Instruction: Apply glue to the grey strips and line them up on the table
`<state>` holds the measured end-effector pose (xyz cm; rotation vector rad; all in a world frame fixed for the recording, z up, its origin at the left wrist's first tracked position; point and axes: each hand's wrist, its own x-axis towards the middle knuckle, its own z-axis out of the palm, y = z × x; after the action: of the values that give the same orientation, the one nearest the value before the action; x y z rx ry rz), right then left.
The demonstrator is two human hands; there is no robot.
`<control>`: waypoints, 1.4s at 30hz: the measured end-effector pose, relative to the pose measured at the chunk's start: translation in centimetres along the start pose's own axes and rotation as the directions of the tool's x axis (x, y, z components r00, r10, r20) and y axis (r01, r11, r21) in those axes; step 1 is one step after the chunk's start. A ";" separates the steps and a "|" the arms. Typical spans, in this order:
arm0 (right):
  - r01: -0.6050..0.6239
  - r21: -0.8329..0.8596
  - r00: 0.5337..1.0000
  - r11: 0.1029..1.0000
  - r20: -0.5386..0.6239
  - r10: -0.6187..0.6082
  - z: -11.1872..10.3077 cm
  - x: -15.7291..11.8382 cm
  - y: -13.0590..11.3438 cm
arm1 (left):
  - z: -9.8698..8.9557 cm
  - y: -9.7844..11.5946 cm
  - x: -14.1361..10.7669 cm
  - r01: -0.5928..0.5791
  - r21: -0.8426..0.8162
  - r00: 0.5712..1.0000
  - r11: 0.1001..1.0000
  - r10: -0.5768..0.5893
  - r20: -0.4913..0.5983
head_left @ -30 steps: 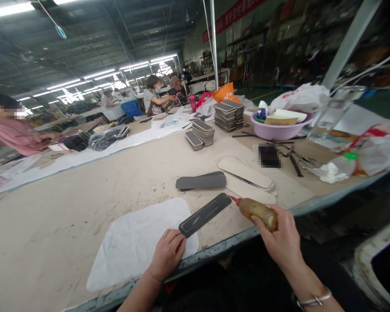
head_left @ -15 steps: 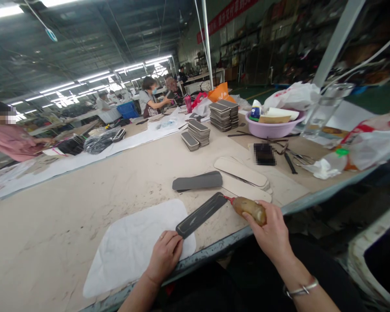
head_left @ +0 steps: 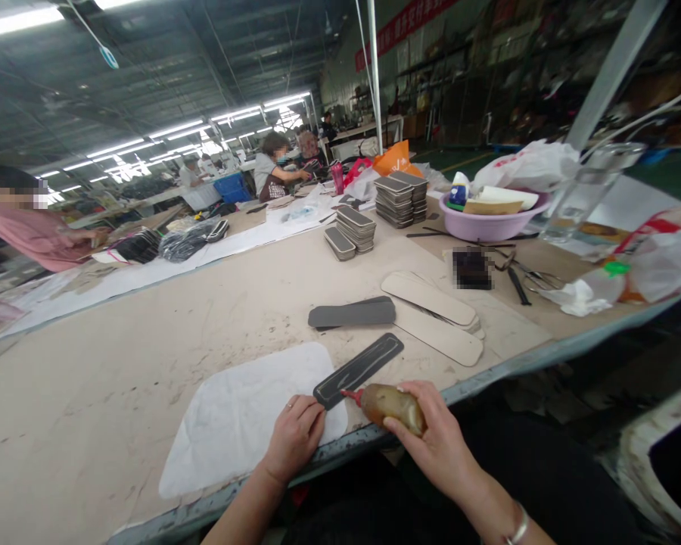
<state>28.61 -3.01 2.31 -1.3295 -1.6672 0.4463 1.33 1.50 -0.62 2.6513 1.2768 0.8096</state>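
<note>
A dark grey strip (head_left: 363, 366) with rounded corners lies slantwise near the table's front edge, with a pale line of glue along its border. My left hand (head_left: 296, 435) has its fingers together on the strip's near left end, over the edge of a white sheet (head_left: 221, 424). In my right hand (head_left: 436, 439) is a yellow-brown squeeze bottle (head_left: 391, 409), tilted so that its red nozzle (head_left: 352, 395) meets the strip's front edge near my left hand. Behind the strip rest another grey strip (head_left: 352, 312) and several beige strips (head_left: 431, 299).
Stacks of grey pieces (head_left: 394, 200) stand farther back. A lilac basin (head_left: 491, 225), a black tool (head_left: 519, 288) and plastic bags (head_left: 667, 257) are at the right. A person in pink (head_left: 34, 227) works across the table at the left.
My right hand and the bottle have moved left and nearer, from the strip's far end to its near end. My left hand still holds the strip. The view has shifted slightly.
</note>
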 end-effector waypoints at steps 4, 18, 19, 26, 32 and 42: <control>0.020 0.016 1.000 1.000 0.019 -0.020 0.5 -0.1 -0.2 | -0.2 0.2 0.2 -0.009 0.026 1.000 1.000 0.009 -0.003; -0.039 -0.191 0.973 0.981 -0.231 -0.006 -1.3 1.1 2.4 | -0.2 0.4 0.1 -0.002 0.026 1.000 1.000 0.003 -0.011; -0.027 -0.140 0.985 0.990 -0.174 0.002 -0.9 0.8 2.1 | -0.3 0.4 0.1 -0.005 0.028 1.000 1.000 0.005 -0.011; -0.034 0.067 0.999 0.997 -0.022 0.035 1.1 -0.3 0.1 | -0.4 0.6 0.0 -0.010 0.048 1.000 0.999 0.010 0.005; -0.007 0.097 1.000 0.995 0.027 0.004 1.7 -0.2 -0.3 | -0.4 0.5 0.0 0.001 0.042 1.000 0.999 -0.001 0.010; -0.018 0.063 0.998 0.998 0.056 0.014 0.9 -0.2 -0.1 | -0.4 0.5 0.0 0.000 0.032 1.000 0.999 0.000 -0.007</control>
<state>27.84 -3.01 1.80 -1.2950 -1.6753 0.5460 1.51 1.09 -0.11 2.6754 1.3017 0.8059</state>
